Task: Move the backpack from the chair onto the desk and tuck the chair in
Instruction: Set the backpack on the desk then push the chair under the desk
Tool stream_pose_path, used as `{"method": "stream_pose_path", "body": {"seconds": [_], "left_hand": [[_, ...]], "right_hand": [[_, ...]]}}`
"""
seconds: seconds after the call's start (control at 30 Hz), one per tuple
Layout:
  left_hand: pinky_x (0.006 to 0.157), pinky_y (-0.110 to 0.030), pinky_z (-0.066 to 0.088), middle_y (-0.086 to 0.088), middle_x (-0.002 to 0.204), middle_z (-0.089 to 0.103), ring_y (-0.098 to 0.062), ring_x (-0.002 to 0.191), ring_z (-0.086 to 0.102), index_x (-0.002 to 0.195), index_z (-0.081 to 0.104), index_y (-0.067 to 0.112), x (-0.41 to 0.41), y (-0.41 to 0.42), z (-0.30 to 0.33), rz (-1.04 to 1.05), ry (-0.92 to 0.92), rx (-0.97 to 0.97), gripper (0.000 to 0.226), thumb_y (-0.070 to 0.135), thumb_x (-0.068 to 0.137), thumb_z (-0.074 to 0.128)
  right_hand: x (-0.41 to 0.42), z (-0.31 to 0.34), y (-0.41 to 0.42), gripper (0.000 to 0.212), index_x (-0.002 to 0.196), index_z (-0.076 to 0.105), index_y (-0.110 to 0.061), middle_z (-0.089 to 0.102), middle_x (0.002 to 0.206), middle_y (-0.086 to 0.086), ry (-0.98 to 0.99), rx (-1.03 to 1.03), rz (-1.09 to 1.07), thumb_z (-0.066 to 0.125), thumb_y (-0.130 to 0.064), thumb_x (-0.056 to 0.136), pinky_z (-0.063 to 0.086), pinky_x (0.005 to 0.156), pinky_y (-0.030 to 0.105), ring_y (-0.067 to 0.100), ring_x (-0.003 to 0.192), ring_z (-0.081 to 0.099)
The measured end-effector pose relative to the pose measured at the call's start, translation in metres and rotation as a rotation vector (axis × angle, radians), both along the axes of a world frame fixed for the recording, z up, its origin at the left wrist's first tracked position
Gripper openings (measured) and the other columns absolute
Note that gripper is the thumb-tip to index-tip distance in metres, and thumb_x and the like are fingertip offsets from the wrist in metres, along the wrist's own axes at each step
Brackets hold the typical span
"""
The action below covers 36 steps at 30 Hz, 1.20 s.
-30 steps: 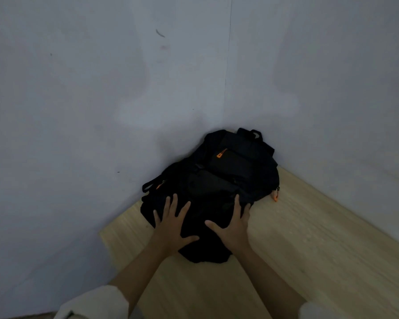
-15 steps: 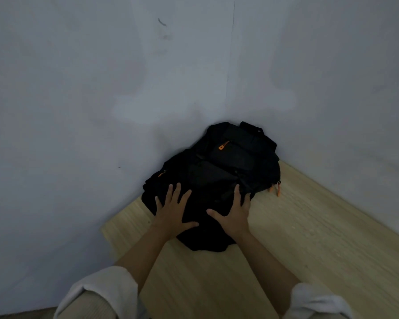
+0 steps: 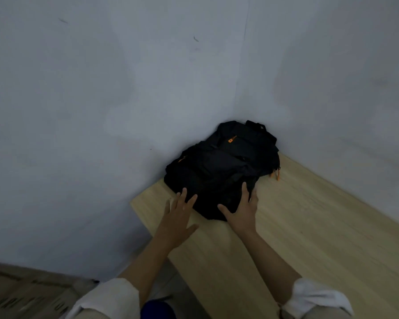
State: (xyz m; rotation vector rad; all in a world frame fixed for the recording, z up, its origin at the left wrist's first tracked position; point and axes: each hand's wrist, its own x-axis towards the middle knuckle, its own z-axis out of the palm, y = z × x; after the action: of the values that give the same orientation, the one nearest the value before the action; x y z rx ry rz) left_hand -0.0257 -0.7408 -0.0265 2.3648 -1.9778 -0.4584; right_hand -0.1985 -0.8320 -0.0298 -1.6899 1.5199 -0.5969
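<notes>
A black backpack point(image 3: 224, 166) with orange zipper pulls lies flat on the light wooden desk point(image 3: 309, 226), pushed into the corner where two grey walls meet. My left hand point(image 3: 177, 217) hovers with spread fingers over the desk at the backpack's near left edge, fingertips just reaching the fabric. My right hand point(image 3: 242, 210) rests with fingers apart on the backpack's near right corner. Neither hand grips anything. The chair is not in view.
Grey walls point(image 3: 101, 111) close the desk on the left and at the back. The desk's left edge point(image 3: 143, 222) drops off beside my left forearm. Floor point(image 3: 21, 293) shows at the lower left. Bare desktop stretches to the right of the backpack.
Both hands have slid back off the top of the backpack toward me; the left is now mostly over the desk. The backpack sits deeper in the corner.
</notes>
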Motion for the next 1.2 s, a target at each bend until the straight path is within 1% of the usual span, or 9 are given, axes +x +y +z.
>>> {"method": "stream_pose_path", "body": {"seconds": [0.13,0.27,0.43,0.53,0.83,1.03,1.2], "left_hand": [[0.122,-0.049,0.001,-0.012,0.161,-0.018,-0.028,0.15,-0.01,0.151,-0.008,0.022,-0.001,0.057,0.018,0.001,-0.03,0.017,0.081,0.046,0.095,0.045],[0.122,-0.048,0.001,-0.011,0.16,-0.02,-0.027,0.15,-0.009,0.151,-0.009,0.023,-0.002,0.114,0.028,0.029,0.008,0.005,0.081,0.043,0.095,0.047],[0.12,-0.048,-0.003,-0.012,0.16,-0.019,-0.027,0.15,-0.007,0.15,-0.011,0.022,-0.014,0.179,0.034,0.008,0.05,-0.031,0.083,0.046,0.095,0.047],[0.121,-0.05,0.0,-0.012,0.16,-0.017,-0.028,0.15,-0.004,0.15,-0.01,0.023,-0.026,0.209,0.038,-0.015,0.057,-0.065,0.084,0.045,0.095,0.048],[0.121,-0.051,0.008,-0.013,0.162,-0.005,-0.029,0.149,0.004,0.152,0.004,0.021,-0.071,0.267,0.05,-0.031,0.151,-0.186,0.083,0.035,0.091,0.058],[0.121,-0.051,0.011,-0.015,0.162,-0.003,-0.03,0.149,0.007,0.152,0.007,0.021,-0.091,0.315,0.046,-0.038,0.141,-0.224,0.081,0.035,0.092,0.058],[0.122,-0.049,0.009,-0.013,0.162,-0.008,-0.028,0.15,0.006,0.152,0.004,0.022,-0.114,0.38,0.046,-0.08,0.118,-0.185,0.079,0.034,0.093,0.054]], "right_hand": [[-0.003,0.013,0.06,0.101,0.153,0.006,-0.023,-0.01,0.161,0.014,-0.038,-0.006,-0.011,0.074,-0.038,0.08,0.016,0.12,0.051,0.032,0.149,-0.005],[-0.011,0.021,0.121,0.1,0.153,0.003,-0.025,-0.013,0.162,0.01,-0.042,-0.01,0.014,0.071,-0.042,0.082,0.016,0.12,0.053,0.031,0.149,-0.01],[-0.028,0.03,0.198,0.102,0.153,0.003,-0.024,-0.013,0.162,0.011,-0.045,-0.014,0.023,0.073,-0.042,0.08,0.011,0.121,0.052,0.032,0.149,-0.01],[-0.041,0.035,0.233,0.102,0.153,0.004,-0.025,-0.013,0.162,0.01,-0.036,-0.032,0.031,0.073,-0.041,0.08,0.012,0.121,0.052,0.032,0.149,-0.009],[-0.087,0.048,0.308,0.1,0.153,0.004,-0.031,-0.012,0.162,0.006,-0.006,-0.072,0.045,0.071,-0.045,0.08,0.01,0.119,0.049,0.031,0.149,-0.01],[-0.114,0.058,0.367,0.1,0.153,0.003,-0.032,-0.012,0.162,0.005,0.011,-0.102,0.065,0.07,-0.047,0.081,0.011,0.12,0.05,0.028,0.149,-0.01],[-0.134,0.062,0.441,0.098,0.153,0.004,-0.032,-0.011,0.163,0.004,-0.001,-0.117,0.045,0.069,-0.047,0.081,0.013,0.121,0.051,0.027,0.15,-0.008]]}}
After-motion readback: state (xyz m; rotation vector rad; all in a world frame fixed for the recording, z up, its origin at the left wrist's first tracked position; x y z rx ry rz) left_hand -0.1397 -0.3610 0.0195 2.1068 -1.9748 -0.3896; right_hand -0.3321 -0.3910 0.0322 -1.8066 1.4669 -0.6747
